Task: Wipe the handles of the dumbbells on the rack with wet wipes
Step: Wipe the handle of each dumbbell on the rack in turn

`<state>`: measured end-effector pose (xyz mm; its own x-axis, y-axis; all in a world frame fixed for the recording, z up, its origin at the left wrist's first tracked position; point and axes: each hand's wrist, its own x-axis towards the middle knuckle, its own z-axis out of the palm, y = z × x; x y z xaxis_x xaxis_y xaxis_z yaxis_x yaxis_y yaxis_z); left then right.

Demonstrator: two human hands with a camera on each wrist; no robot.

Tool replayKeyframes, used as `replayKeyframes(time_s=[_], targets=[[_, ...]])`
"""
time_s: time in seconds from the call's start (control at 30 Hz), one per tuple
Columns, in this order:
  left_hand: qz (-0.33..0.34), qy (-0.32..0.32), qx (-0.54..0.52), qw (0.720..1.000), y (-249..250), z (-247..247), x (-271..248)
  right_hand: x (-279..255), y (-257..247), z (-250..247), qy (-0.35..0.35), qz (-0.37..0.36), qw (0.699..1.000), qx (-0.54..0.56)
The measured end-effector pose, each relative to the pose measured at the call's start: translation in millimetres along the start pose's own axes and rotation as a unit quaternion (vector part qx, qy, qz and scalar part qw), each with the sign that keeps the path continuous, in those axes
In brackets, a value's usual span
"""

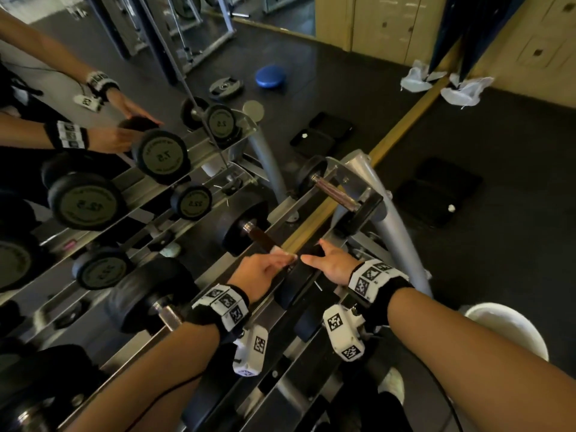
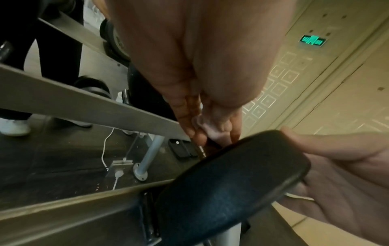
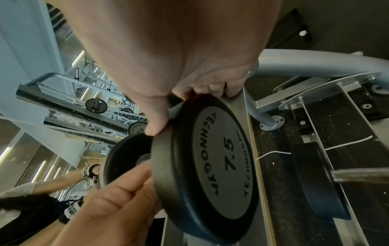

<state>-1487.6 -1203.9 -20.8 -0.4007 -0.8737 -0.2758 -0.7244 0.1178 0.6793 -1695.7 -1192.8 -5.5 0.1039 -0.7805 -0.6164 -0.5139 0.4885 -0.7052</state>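
Rubber-headed dumbbell [image 3: 212,168]: marked 7.5 on its end cap, lies across the top rails of the rack [image 1: 314,210], near the rack's right end.
Handle: mostly hidden under the hands; only a dark stretch [image 1: 260,238] shows beyond the fingers.
Wet wipe [image 2: 207,129]: small pale wad, held against the handle.
Left hand [image 1: 265,271]: fingers curled, pinching the wipe onto the handle.
Right hand [image 1: 332,261]: thumb and fingers clasped round the rim of the near head, thumb tip on its edge.
Neighbour dumbbell [image 1: 338,190]: further right on the same rails, bare metal handle, apart from both hands.
Hard to read: the wipe's extent is unclear in the head view, just a pale edge.
Mirror [image 1: 93,135]: behind the rack, repeats the hands and numbered heads.
Floor [image 1: 514,145]: dark rubber; a blue disc [image 1: 269,75] and a weight plate [image 1: 226,87] show in the reflection.
Wall [image 1: 530,57]: beige panels at right.
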Motion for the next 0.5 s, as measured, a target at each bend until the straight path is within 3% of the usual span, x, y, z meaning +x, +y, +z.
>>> replayKeyframes(time_s=[0.13,0.2,0.37,0.5], targets=[[-0.075,0.061,-0.107,0.99,-9,-6,-5,-3,-10,-2,-0.007,0.004,0.996,-0.087],[-0.129,0.12,-0.163,0.971,-14,-12,-7,-5,-12,-5,-0.013,0.0,0.993,-0.118],[-0.208,0.177,-0.247,0.93,-21,-16,-5,-5,-13,-11,-0.024,0.001,0.991,-0.131],[-0.281,0.251,-0.325,0.867,-23,-9,6,-3,-11,-13,-0.024,-0.007,0.99,-0.139]])
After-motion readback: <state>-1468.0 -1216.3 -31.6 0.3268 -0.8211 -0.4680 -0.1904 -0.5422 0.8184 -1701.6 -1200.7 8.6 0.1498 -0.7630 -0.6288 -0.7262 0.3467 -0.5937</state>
